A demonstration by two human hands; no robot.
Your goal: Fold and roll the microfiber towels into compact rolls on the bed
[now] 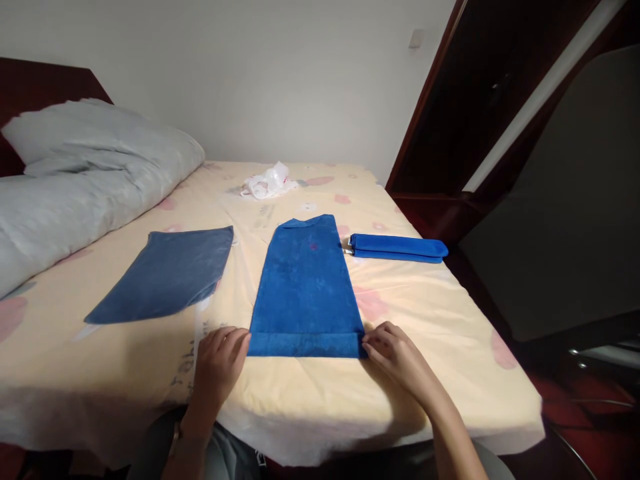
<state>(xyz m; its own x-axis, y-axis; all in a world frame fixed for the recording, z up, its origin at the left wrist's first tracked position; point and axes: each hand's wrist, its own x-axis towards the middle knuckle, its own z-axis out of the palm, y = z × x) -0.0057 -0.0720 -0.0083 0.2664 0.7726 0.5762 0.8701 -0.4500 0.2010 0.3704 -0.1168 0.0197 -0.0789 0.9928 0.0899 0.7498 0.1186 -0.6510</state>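
A blue towel point(307, 280) lies lengthwise on the bed in front of me, its near edge turned over in a narrow strip. At the strip's left end, my left hand point(223, 357) is closed, with thumb and fingers pinching the corner. My right hand point(395, 350) pinches the opposite end the same way. The towel's far edge is uneven, with one corner bent over. To its right sits a second blue towel point(397, 247), folded into a long, narrow bundle with a white tag at its left end. A grey-blue cloth point(167, 273) is spread flat on the left.
Everything lies on a bed with a pale yellow patterned sheet point(300, 393). A crumpled white plastic bag point(270, 181) is near the wall. On the left, a bunched grey quilt point(95, 167) rests by the dark headboard point(55, 80). The bed's right edge drops toward a dark red floor point(575, 427).
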